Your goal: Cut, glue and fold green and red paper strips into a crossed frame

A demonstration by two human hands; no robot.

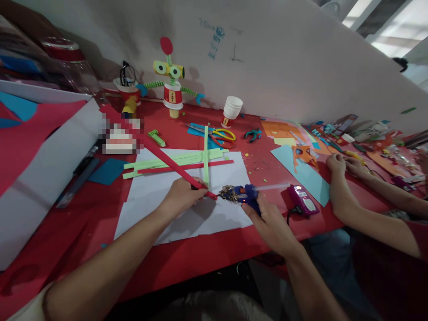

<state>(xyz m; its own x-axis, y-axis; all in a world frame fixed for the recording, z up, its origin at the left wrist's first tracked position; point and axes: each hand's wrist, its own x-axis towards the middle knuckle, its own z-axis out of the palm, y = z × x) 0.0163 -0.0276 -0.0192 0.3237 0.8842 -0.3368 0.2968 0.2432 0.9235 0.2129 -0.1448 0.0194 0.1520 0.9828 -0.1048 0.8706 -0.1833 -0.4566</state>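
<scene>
My left hand pinches a long red paper strip close to its near end. In my right hand is a blue hot glue gun with a clear glue stick poking out of its back. The gun's nozzle points left and meets or nearly meets the strip's end; I cannot tell which. Under both hands lie white paper sheets. On them rest light green paper strips, another red strip and one green strip laid crosswise.
Scissors, pliers, stacked paper cups and a paper-cup robot figure stand or lie toward the wall. A purple device sits right of my right hand. Another person's hands work at the right. A white box stands left.
</scene>
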